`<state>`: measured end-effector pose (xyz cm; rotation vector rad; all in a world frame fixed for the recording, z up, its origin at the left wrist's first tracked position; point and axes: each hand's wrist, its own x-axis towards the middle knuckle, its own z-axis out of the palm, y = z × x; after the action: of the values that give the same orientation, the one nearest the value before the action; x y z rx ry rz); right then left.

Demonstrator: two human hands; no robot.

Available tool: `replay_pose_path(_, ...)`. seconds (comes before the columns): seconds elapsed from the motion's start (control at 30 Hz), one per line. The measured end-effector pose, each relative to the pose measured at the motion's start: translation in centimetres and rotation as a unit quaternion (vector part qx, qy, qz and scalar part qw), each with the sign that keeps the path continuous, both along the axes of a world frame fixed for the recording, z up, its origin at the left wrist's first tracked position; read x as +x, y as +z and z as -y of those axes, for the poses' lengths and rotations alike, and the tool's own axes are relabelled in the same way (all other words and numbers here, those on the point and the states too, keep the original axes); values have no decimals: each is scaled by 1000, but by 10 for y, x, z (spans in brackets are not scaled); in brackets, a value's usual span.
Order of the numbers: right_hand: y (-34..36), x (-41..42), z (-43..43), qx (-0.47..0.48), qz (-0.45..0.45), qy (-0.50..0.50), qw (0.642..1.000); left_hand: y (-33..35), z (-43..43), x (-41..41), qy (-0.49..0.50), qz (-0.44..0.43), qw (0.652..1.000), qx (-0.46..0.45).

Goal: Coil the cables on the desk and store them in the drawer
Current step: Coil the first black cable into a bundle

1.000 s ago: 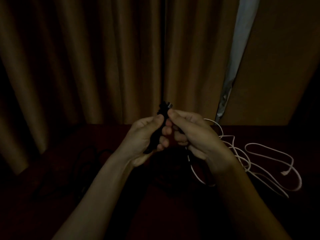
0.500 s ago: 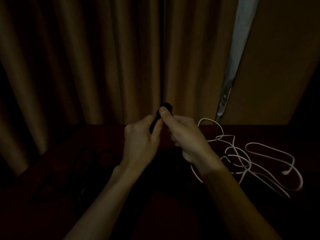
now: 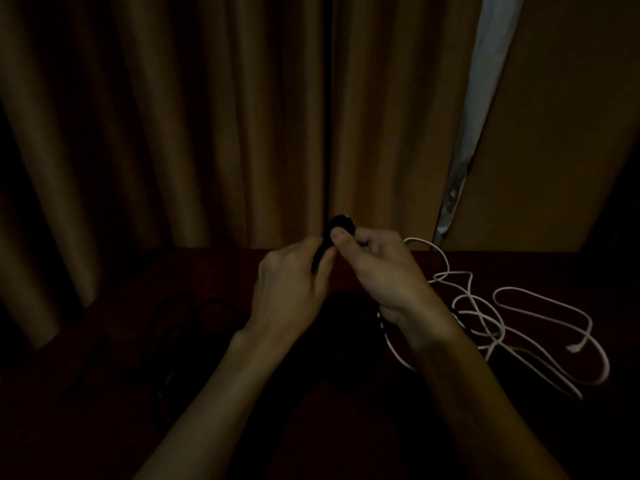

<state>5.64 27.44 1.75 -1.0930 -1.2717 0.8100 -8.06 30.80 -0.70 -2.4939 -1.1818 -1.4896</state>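
Head view: the left hand (image 3: 291, 285) and the right hand (image 3: 377, 271) both pinch a small black cable bundle (image 3: 341, 224) above the desk (image 3: 346, 427). I think the coil can spring open if one thumb loosens. A white cable (image 3: 485, 320) lies tangled on the dark desk, before brown curtains (image 3: 207, 116); the room is dim.

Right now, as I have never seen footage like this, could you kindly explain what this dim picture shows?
There is no machine: a person wears one camera on the head, looking down at their own bare hands. The left hand and right hand both grip a black cable, held over a dark desk. A loose white cable lies tangled on the desk's right side; darker cables lie dimly on its left. Curtains hang behind.
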Motion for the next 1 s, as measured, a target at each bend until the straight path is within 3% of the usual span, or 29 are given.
replay_pose_path(0.07,2,5,3,5,10,36,999,9,0,-4,-95,64,982,-149)
replay_pose_path(0.1,3,7,6,7,13,61,998,15,2,-7,-160,111,951,-238)
replay_pose_path(0.2,7,11,10,20,7,130,991,29,13,-12,-315,267,786,-461)
replay_pose_path(0.27,9,14,11,34,26,135,990,32,17,-12,-362,307,703,-530)
replay_pose_path(0.33,11,17,12,41,58,109,992,31,16,-11,-389,315,676,-541)
replay_pose_path(0.43,14,14,14,26,54,101,993,26,12,-6,-395,326,696,-503)
replay_pose_path(0.57,14,2,14,-11,0,100,995,24,8,-1,-369,403,725,-420)
replay_pose_path(0.67,10,-8,12,-23,21,94,995,20,1,-4,-310,411,794,-325)
replay_pose_path(0.77,8,-12,11,-9,55,55,997,8,-5,-8,-197,294,918,-182)
replay_pose_path(0.83,8,-13,10,12,89,22,996,3,-6,-9,-135,190,970,-69)
replay_pose_path(1.0,5,-17,9,23,54,-29,998,-2,-4,-10,-39,62,991,115)
